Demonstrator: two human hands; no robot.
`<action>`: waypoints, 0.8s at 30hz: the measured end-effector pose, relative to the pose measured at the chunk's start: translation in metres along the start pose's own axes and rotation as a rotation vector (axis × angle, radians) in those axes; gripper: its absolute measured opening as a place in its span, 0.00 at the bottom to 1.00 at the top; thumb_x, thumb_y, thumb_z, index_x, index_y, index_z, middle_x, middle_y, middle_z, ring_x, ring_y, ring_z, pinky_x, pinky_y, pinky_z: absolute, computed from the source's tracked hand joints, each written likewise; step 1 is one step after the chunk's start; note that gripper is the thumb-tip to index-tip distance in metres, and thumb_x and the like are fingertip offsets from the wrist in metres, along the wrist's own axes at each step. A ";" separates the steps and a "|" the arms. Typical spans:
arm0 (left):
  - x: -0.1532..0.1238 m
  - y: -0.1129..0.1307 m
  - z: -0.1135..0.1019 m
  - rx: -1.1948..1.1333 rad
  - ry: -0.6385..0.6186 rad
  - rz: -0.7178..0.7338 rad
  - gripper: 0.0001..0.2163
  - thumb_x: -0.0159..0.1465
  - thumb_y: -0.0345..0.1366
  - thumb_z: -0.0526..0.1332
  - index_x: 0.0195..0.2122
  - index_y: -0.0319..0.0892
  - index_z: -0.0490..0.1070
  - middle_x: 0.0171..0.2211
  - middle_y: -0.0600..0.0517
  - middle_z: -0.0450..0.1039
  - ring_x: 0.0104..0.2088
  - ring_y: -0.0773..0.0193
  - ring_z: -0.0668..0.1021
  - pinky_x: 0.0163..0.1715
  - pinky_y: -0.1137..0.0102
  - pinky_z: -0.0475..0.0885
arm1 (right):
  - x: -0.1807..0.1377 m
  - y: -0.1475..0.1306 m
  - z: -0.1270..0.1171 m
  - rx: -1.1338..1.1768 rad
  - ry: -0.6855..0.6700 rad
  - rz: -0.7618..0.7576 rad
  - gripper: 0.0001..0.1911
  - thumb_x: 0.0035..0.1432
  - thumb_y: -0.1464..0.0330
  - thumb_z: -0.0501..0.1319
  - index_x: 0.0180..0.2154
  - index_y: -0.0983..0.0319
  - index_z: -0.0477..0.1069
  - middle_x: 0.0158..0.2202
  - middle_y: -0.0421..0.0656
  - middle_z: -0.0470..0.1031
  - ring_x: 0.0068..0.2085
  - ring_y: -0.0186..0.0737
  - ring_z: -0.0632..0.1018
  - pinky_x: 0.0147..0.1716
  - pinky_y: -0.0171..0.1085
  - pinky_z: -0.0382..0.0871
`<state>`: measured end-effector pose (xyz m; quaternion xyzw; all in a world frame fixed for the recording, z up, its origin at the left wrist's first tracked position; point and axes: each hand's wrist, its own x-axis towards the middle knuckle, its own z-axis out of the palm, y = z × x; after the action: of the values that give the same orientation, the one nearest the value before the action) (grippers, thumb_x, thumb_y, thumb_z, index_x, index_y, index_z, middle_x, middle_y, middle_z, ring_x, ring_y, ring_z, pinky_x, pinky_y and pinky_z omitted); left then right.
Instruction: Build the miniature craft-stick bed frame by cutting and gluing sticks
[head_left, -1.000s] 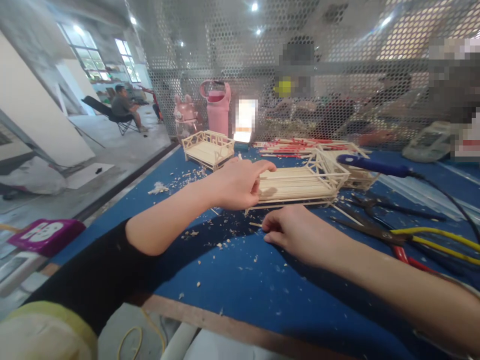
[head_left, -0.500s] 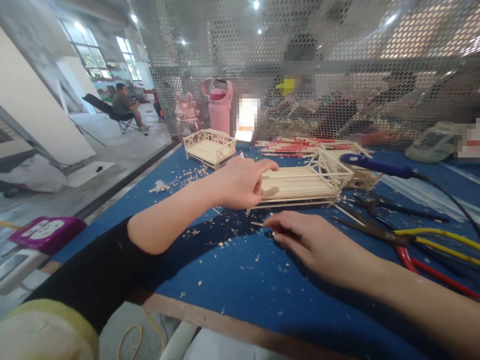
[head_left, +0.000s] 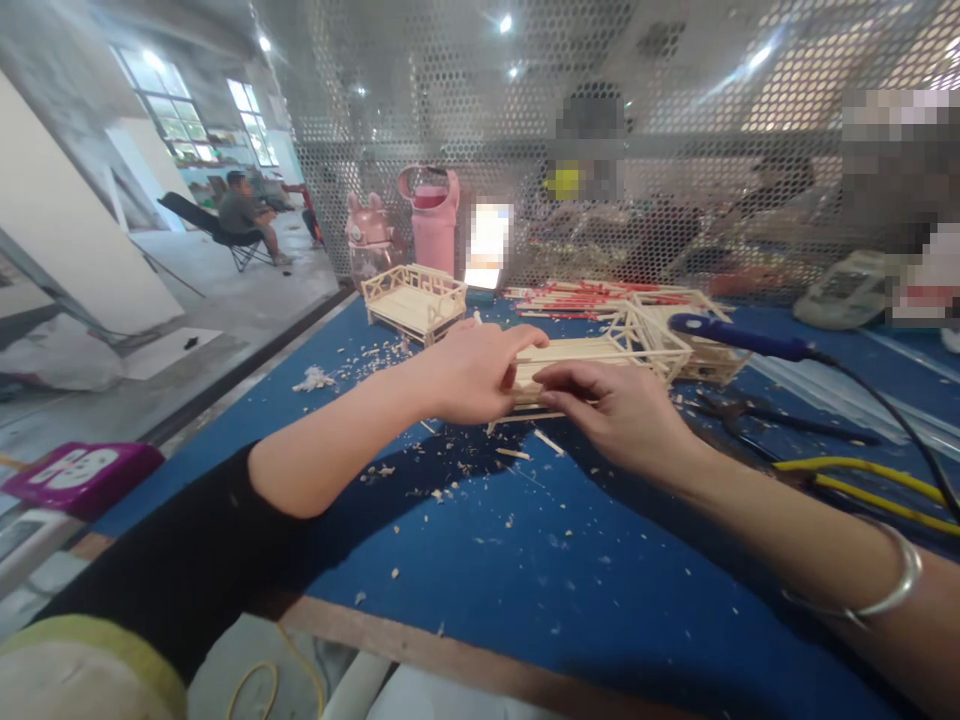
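A miniature piece of furniture built of thin wooden sticks, the stick model (head_left: 577,350), stands on the blue tabletop. My left hand (head_left: 476,372) is closed around its left end, forefinger stretched over the slatted surface. At the model's front edge, my right hand (head_left: 622,405) has thumb and fingertips pinched together; what they hold, if anything, is too small to make out. Two short stick pieces, one of them a cut stick (head_left: 514,453), lie on the table just in front. A second, bench-like stick model (head_left: 414,302) stands behind my left hand.
A blue-handled corded tool (head_left: 742,337) rests against the stickwork at right. Pliers with yellow handles (head_left: 862,470) lie near my right forearm. Red-marked sticks (head_left: 570,300), a pink bottle (head_left: 435,225) and a lit phone (head_left: 489,245) are along the perforated metal screen (head_left: 450,120). Wood crumbs litter the tabletop (head_left: 465,570).
My right hand has moved up and away from me, from the tabletop to the model's front edge. The short stick by its fingertips now lies free. My left hand keeps its hold.
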<state>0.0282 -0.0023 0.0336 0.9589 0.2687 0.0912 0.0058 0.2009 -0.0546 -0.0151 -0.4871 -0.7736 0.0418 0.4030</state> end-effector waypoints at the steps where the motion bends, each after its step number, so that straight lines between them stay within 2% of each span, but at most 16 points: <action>1: 0.000 0.000 0.000 -0.002 0.003 0.004 0.24 0.52 0.30 0.56 0.52 0.39 0.60 0.27 0.51 0.74 0.35 0.59 0.74 0.40 0.64 0.61 | -0.001 0.002 0.003 -0.009 0.036 -0.018 0.07 0.53 0.72 0.57 0.32 0.59 0.75 0.29 0.40 0.79 0.29 0.36 0.77 0.29 0.34 0.69; 4: 0.000 0.000 0.001 0.004 0.016 0.006 0.25 0.51 0.28 0.56 0.53 0.39 0.60 0.27 0.51 0.74 0.35 0.59 0.74 0.39 0.64 0.61 | -0.004 0.006 0.009 -0.007 0.093 -0.049 0.08 0.53 0.72 0.57 0.29 0.59 0.75 0.28 0.39 0.79 0.29 0.36 0.77 0.30 0.34 0.70; 8: -0.001 -0.001 0.003 0.008 0.049 0.004 0.25 0.52 0.29 0.55 0.53 0.38 0.59 0.30 0.49 0.74 0.35 0.58 0.74 0.36 0.66 0.62 | -0.002 0.007 0.015 0.084 0.104 0.002 0.08 0.52 0.71 0.57 0.29 0.59 0.75 0.27 0.39 0.79 0.29 0.36 0.77 0.30 0.35 0.70; 13: -0.002 -0.001 0.002 -0.067 0.017 -0.009 0.28 0.51 0.28 0.55 0.56 0.37 0.55 0.28 0.50 0.73 0.32 0.60 0.74 0.32 0.68 0.62 | -0.003 0.005 0.020 0.117 0.129 0.036 0.04 0.51 0.71 0.58 0.29 0.61 0.72 0.26 0.40 0.77 0.27 0.35 0.75 0.28 0.34 0.67; 17: -0.002 -0.001 0.001 -0.076 0.006 -0.016 0.29 0.51 0.28 0.54 0.57 0.36 0.54 0.30 0.49 0.73 0.32 0.60 0.73 0.33 0.68 0.63 | -0.005 0.004 0.019 0.052 0.123 0.012 0.03 0.51 0.73 0.57 0.28 0.61 0.68 0.23 0.38 0.74 0.25 0.33 0.72 0.26 0.32 0.64; 24: -0.002 -0.001 0.002 -0.068 0.000 -0.022 0.31 0.50 0.28 0.54 0.58 0.36 0.53 0.32 0.47 0.74 0.36 0.57 0.73 0.36 0.66 0.63 | -0.003 0.003 0.018 0.036 0.129 -0.052 0.03 0.51 0.73 0.56 0.27 0.60 0.66 0.22 0.37 0.73 0.24 0.32 0.72 0.25 0.31 0.63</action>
<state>0.0265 -0.0023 0.0314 0.9551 0.2760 0.1004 0.0395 0.1917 -0.0492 -0.0299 -0.4613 -0.7576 0.0141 0.4616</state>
